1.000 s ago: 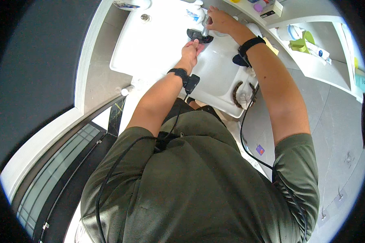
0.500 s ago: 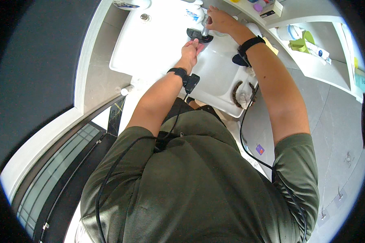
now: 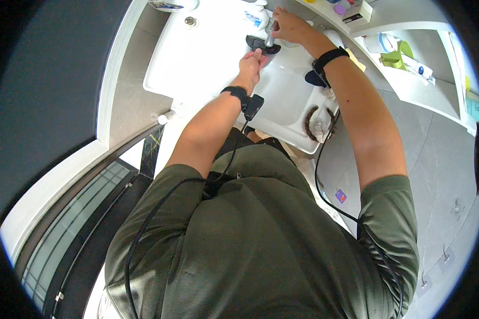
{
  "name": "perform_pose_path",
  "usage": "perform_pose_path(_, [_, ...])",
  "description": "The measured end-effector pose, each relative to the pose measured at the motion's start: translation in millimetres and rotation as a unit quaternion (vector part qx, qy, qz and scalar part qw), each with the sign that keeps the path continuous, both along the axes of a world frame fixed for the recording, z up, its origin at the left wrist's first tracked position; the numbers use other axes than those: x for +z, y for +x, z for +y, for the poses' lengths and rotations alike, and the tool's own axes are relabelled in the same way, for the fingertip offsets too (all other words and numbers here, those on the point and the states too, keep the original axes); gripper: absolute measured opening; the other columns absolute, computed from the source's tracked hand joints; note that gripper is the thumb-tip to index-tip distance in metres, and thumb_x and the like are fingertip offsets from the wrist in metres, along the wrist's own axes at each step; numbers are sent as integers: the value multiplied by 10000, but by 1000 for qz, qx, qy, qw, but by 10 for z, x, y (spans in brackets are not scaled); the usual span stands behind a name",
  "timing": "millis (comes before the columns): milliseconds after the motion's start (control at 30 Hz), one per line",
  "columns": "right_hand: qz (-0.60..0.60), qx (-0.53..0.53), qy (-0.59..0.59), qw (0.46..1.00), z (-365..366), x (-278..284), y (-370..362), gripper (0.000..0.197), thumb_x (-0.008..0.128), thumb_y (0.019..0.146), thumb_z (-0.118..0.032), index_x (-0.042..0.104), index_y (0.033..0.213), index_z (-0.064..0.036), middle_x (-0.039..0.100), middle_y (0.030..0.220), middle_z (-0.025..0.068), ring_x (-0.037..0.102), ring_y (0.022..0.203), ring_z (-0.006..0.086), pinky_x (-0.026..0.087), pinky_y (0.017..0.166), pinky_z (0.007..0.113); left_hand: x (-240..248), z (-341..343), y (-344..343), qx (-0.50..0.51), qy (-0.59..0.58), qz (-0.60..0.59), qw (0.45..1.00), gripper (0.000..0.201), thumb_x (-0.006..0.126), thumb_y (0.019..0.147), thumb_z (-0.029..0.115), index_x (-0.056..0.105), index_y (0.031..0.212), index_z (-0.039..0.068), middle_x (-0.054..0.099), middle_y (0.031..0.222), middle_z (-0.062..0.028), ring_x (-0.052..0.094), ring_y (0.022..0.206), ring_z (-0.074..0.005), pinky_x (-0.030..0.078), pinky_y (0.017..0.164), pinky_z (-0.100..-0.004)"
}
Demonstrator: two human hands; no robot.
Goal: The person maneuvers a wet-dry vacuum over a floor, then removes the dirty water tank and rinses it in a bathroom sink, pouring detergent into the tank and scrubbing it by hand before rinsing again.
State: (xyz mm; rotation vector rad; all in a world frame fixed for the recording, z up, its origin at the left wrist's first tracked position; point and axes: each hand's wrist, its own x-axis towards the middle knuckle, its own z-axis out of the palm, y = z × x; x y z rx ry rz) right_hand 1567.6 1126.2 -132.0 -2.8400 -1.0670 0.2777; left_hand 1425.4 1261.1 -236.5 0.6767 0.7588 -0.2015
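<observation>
Over the white washbasin [image 3: 285, 98], my left hand [image 3: 252, 68] is closed on a black half-round object [image 3: 261, 44], held at its near edge. Its exact kind I cannot make out. Above it, the fingers of my right hand [image 3: 291, 26] are wrapped around a silver cylindrical piece [image 3: 271, 36] that looks like a tap. The lower end of this piece overlaps the black object; whether they touch cannot be told. A white pump bottle [image 3: 257, 17] with blue print stands just left of my right hand.
A brown braided ring [image 3: 310, 123] and a dark cloth [image 3: 315, 78] lie at the basin's right rim. On the right, a white shelf [image 3: 404, 87] holds a green cup [image 3: 395, 57], a tube [image 3: 420, 68] and a small box [image 3: 357, 15]. A black cable [image 3: 318, 175] hangs from my right wrist.
The black object and my left hand have shifted very slightly. My right hand stays on the silver piece.
</observation>
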Motion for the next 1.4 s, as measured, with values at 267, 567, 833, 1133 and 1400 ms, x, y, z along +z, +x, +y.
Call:
perform_pose_path(267, [59,-11,-62,996,237,342,-100,546,715,788,-320,576,1176,38,364,1473,310,407,1355,381,376,1091,394,-67,51,-6,17,5,10,1000,137,651,934,93,543,937,8,596,866,-88,615,747,-172,613,763,-320])
perform_pose_path(567, [39,-13,-1,999,70,214,-62,530,725,787,-325,594,1163,25,403,1446,303,442,1327,366,394,1075,397,-6,-32,28,14,6,11,1000,133,645,938,94,536,903,26,590,851,-79,609,745,-167,613,770,-327])
perform_pose_path(833, [-30,7,31,999,-2,-51,8,515,740,778,-318,601,1134,27,405,1448,286,465,1298,380,415,1054,407,0,-30,25,11,9,13,1000,139,637,942,92,529,877,32,581,837,-71,600,731,-165,609,782,-331])
perform_pose_path(1133, [48,22,28,998,43,162,33,386,749,757,-288,626,982,1,516,1273,257,534,1192,366,466,969,426,-80,36,-123,7,-4,-5,1000,149,623,949,77,541,1012,-30,617,940,-111,642,846,-207,603,856,-357])
perform_pose_path(1400, [42,11,13,999,-12,37,67,570,726,772,-340,604,1174,46,408,1448,279,462,1310,374,414,1059,402,-43,35,-176,1,-6,-16,1000,135,612,955,80,542,1000,-27,617,901,-109,640,824,-203,596,887,-367])
